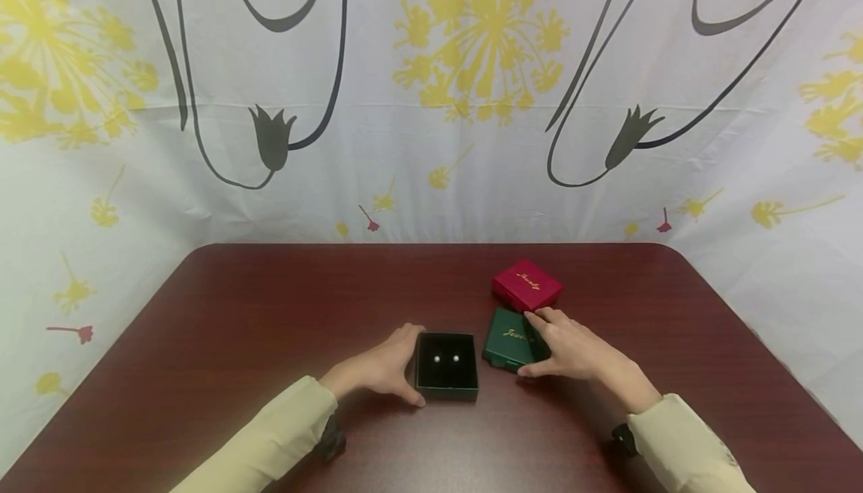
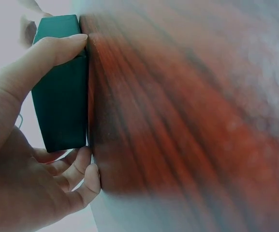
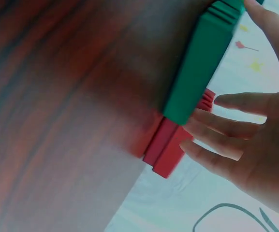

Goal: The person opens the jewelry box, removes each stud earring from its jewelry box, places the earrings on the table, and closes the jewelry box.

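A small dark green jewelry box (image 1: 447, 392) stands uncovered, with two pearl-like earrings (image 1: 446, 359) on its black lining. My left hand (image 1: 383, 366) holds its left side, thumb at the near corner and fingers at the far corner. The left wrist view shows that thumb across the box's green wall (image 2: 62, 106). Just right of it lies a green lid (image 1: 507, 337) with gold lettering. My right hand (image 1: 573, 347) is at the lid's right side, fingers loosely extended and thumb by its near corner. Its fingers (image 3: 226, 125) spread beside the green edge in the right wrist view.
Behind the green lid lies a closed red jewelry box (image 1: 529, 283) with gold lettering, close against it. Everything lies on a dark reddish wooden table (image 1: 303, 291). A white curtain (image 1: 377, 141) with flower prints hangs behind the table.
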The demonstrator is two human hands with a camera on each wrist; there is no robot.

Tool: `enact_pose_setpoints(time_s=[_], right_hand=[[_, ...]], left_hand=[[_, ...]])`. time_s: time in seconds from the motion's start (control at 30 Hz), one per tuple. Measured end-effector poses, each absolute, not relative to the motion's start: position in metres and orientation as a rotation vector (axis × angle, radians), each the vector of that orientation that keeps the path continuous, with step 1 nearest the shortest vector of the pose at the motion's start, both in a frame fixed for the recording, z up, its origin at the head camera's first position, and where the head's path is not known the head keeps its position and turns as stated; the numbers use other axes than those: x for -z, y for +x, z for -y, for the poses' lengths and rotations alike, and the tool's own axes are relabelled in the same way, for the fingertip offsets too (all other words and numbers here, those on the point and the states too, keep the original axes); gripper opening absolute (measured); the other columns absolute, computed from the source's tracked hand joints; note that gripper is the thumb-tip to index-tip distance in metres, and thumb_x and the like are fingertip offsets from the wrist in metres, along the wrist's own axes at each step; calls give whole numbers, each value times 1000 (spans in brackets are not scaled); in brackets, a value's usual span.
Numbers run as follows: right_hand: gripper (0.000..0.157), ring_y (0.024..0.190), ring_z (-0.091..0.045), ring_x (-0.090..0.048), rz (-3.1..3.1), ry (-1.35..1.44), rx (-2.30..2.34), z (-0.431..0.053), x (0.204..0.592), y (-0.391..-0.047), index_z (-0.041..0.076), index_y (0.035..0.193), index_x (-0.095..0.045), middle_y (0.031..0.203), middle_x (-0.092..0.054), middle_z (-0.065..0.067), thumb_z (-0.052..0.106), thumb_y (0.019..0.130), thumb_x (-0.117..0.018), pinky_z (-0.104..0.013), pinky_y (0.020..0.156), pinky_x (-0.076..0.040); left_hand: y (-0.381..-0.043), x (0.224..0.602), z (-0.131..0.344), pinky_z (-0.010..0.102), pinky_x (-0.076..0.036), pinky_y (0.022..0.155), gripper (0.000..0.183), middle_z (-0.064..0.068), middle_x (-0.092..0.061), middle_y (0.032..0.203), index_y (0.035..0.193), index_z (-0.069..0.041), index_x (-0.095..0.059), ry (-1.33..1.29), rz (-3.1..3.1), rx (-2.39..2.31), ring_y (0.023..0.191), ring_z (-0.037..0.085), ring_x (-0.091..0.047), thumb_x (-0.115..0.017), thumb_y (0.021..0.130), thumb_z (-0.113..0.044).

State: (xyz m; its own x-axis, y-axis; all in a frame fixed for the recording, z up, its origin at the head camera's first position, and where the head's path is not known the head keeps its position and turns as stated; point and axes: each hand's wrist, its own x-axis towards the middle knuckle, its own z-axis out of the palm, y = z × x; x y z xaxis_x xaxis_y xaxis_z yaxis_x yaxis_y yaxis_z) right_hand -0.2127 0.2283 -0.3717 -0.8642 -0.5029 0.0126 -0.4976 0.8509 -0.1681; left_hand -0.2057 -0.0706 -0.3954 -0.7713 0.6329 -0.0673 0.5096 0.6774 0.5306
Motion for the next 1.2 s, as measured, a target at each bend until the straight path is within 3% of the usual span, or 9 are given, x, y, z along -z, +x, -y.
enact_pose_setpoints(time_s=[0.4,0.73,1.03,1.2], right_hand=[[53,90,-21,-56,-3073,-1193,492,-204,366,-208,-5,115,-53,108,-54,-13,27,76,-69,-32,74,-50],[44,85,-17,-57,-2947,-1392,597,-178,365,-205,-4,114,-52,102,-56,-11,20,80,-65,-26,72,-50],[32,75,-10,-54,-2912,-1522,524,-161,371,-204,0,102,-60,96,-57,-5,17,76,-69,-15,64,-46],[33,75,-10,-55,-2918,-1526,426,-155,372,-201,1,102,-61,98,-56,-5,20,76,-69,-16,64,-47]], left_hand=[[-205,395,69,41,-33,97,97,18,-37,123,128,7,-27,923,-2642,-745,118,29,-34,-83,55,-25],[-204,396,68,40,-34,97,93,15,-40,119,124,4,-31,951,-2662,-732,115,28,-38,-84,55,-28],[-204,396,69,38,-37,93,87,11,-41,110,119,2,-34,1002,-2666,-751,107,23,-40,-84,53,-26],[-204,395,68,39,-37,93,91,12,-40,112,122,3,-32,975,-2659,-744,108,24,-40,-84,54,-27]])
